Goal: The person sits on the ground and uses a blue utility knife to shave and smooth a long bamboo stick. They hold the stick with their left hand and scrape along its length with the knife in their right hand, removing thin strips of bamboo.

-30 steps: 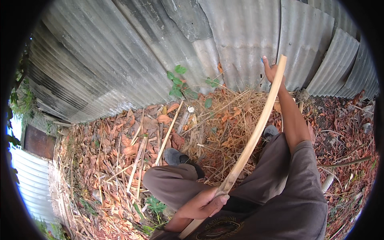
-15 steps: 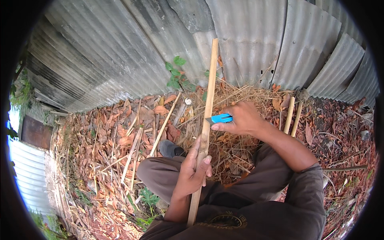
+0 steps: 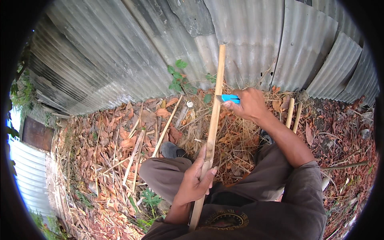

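A long, pale strip of split bamboo or wood [image 3: 214, 120] slants from my lap up toward the metal wall. My left hand [image 3: 195, 178] is wrapped round its lower part, thumb on the near side and fingers on the other. My right hand [image 3: 249, 105] grips a blue utility knife [image 3: 231, 99]. The knife's blade lies against the strip's right edge, in its upper half. A darker knot shows on the strip just above my left hand. The strip's lower end rests by my dark shirt.
A corrugated metal wall [image 3: 248, 52] stands ahead. Dry leaves [image 3: 116, 124] and straw cover the ground. Thin strips [image 3: 168, 126] lie at the left, and two more pale sticks [image 3: 290, 113] lean at the right. A green plant [image 3: 176, 76] grows by the wall.
My right hand and the knife have moved up along the strip, away from my left hand. The strip's far end has shifted slightly right and lower.
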Demonstrator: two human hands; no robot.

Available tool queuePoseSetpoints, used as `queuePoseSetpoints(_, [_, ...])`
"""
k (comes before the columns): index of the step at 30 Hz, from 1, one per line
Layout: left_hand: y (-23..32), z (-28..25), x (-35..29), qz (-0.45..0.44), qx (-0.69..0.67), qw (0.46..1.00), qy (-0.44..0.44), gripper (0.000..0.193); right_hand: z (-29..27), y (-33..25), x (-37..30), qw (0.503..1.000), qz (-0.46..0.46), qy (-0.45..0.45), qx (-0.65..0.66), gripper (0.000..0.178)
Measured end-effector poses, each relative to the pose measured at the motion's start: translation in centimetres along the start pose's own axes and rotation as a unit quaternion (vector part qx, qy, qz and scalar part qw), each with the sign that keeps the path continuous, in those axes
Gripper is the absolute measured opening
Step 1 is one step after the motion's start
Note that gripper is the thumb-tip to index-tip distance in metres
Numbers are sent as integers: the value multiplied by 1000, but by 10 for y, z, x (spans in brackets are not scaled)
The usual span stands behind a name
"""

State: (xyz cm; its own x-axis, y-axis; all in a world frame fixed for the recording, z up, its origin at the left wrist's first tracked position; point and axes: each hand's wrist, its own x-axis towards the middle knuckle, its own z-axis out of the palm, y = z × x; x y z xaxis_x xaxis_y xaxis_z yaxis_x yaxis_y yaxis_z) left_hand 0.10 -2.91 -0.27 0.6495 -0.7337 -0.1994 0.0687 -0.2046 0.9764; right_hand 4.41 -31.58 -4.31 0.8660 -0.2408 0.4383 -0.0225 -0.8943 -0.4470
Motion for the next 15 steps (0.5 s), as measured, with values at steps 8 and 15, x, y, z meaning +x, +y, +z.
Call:
queuePoseSetpoints(8, [-1, 4, -9, -15, -1, 1000, -17, 70, -3, 24, 4, 996, -29, 41, -75, 82])
queuePoseSetpoints(15, [-8, 9, -5, -22, -21, 998, -62, 71, -7, 72, 34, 988, 105, 75, -82, 84])
